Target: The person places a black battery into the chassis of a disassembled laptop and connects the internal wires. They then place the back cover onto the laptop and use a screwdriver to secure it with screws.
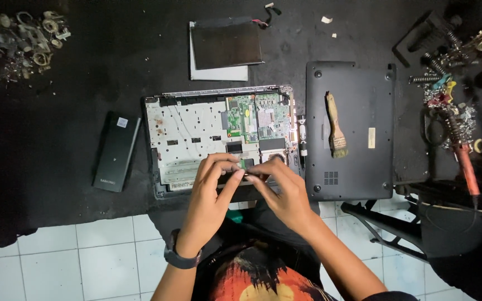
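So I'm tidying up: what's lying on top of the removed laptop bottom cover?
On the bottom cover lies a small brush with a worn wooden handle, bristles toward the person. Whatever is under the cover is hidden by it.

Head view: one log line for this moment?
left hand, right hand: pinching small green part | over opened laptop chassis | brush on black bottom cover

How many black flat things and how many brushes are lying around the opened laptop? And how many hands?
Black flat things: 3, the battery, the bottom cover, the drive
Brushes: 1, the brush on that cover
Hands: 2, left hand, right hand, both pinching a small green part
Total: 6
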